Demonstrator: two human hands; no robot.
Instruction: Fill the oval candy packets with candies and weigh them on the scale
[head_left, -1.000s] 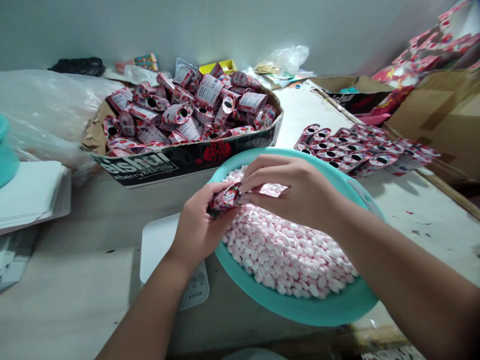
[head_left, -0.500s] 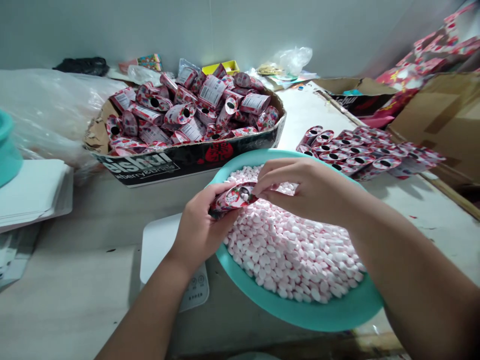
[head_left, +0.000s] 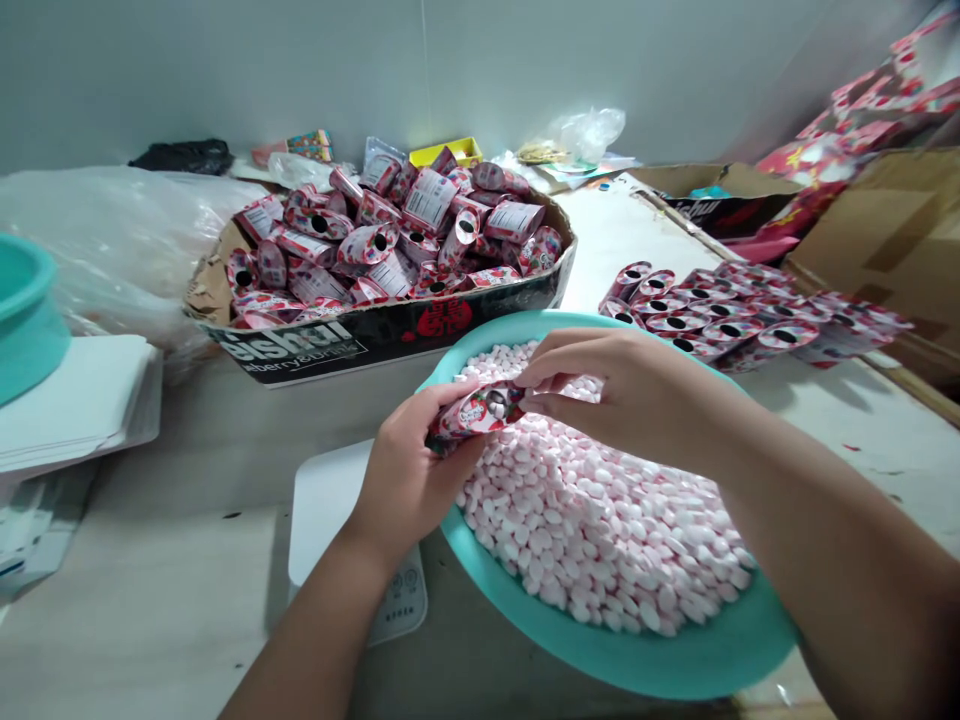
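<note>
Carton (head_left: 472, 412), a small oval tube of shiny red-and-white printed card, is clamped between thumb and fingers of the left hand (head_left: 412, 465), just over the left side of a round turquoise plastic tub (head_left: 622, 668). Key bit imo: the oval end faces up, long way running left to right, with the hole toward its right tip, right where the right hand (head_left: 630, 385) has its fingertips. Those are bunched close, but can't tell if they're pinching anything. Palm hides most of the tube. Underneath, pale pink oval pellets (head_left: 592, 520) heap up in the tub, near the table's (head_left: 180, 570) front edge. Flat white plastic scale (head_left: 330, 505) just left, black cardboard box (head_left: 386, 337) toward the back, upright printed cartons (head_left: 739, 350) by the right edge. Most elbow room's front left.
</note>
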